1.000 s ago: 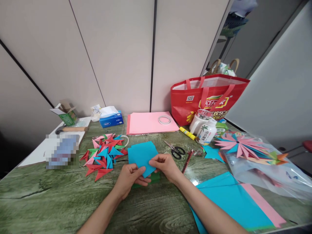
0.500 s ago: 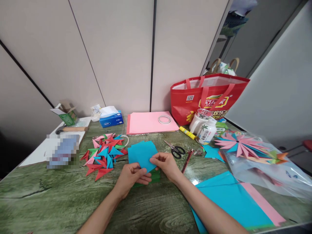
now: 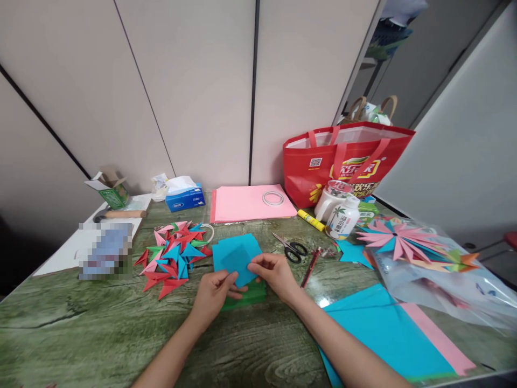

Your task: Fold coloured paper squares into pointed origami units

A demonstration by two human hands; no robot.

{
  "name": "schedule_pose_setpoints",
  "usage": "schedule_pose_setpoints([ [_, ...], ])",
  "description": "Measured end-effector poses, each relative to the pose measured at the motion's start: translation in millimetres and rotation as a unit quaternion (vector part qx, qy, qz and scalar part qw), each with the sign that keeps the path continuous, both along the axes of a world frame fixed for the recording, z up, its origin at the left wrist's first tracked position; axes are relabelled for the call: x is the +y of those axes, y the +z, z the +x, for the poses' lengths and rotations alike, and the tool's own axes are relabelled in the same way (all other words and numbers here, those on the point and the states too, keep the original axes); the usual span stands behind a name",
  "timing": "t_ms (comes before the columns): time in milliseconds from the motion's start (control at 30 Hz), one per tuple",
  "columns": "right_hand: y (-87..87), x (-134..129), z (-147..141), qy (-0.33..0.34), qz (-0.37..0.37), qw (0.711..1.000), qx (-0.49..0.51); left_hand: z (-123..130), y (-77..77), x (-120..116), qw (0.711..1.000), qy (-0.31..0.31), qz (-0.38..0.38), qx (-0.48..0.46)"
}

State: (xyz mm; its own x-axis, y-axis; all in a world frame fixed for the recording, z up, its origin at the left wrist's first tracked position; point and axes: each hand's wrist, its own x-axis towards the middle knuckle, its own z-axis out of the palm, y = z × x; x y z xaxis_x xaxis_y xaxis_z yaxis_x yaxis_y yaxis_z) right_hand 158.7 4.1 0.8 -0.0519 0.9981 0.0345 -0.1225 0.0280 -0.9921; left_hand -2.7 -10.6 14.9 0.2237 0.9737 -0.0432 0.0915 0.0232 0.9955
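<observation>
A square sheet of blue paper (image 3: pixel 241 269) is held in front of me between both hands. At its lower left corner, my left hand (image 3: pixel 215 292) pinches it with thumb and forefinger, the other fingers beneath. My right hand (image 3: pixel 275 273) grips the right corner between thumb and fingertips. Behind and under the sheet lie more blue paper squares (image 3: pixel 226 248), overlapping green paper squares (image 3: pixel 251 297) on the table. Left of my hands is a heap of folded paper pieces (image 3: pixel 177 258) in red, pink, blue and green.
Black-handled scissors (image 3: pixel 294 250) and a red pen (image 3: pixel 312 267) lie right of my hands. Pink sheets (image 3: pixel 242 203) bear a ring-shaped roll. A tissue box (image 3: pixel 184 198), red bag (image 3: pixel 315 178), white bottle (image 3: pixel 342 218) and large blue sheets (image 3: pixel 383 334) stand or lie around.
My left hand has shifted slightly, its fingers drawn a little back along the sheet's lower edge, and more green paper shows below. The right hand keeps its pinch nearly in place.
</observation>
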Motion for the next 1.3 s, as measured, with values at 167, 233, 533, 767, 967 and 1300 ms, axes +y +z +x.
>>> schedule_pose_setpoints([
  [167,3.5,-1.2,-3.0,-0.009,-0.029,0.999,0.037,-13.6,-8.8,0.3,0.91,0.047,0.37,0.181],
  [233,4.7,-2.3,-3.3,0.024,-0.086,0.994,0.066,-19.5,-12.6,0.3,0.856,0.064,0.449,0.247],
  [533,8.6,-4.0,-0.3,0.07,-0.064,0.994,0.049,-11.7,-7.5,0.6,0.882,0.128,0.386,0.236],
  [767,1.4,-2.1,-0.7,0.023,0.037,0.996,-0.082,-1.7,2.2,3.8,0.993,0.09,-0.051,-0.054],
  [967,-1.7,-3.8,-3.9,0.007,0.053,0.995,-0.089,-0.8,1.3,2.1,0.983,0.11,-0.084,-0.119],
  [1300,-3.3,1.2,3.0,-0.026,0.057,0.992,-0.111,-2.7,11.4,4.0,0.983,0.08,-0.13,-0.098],
])
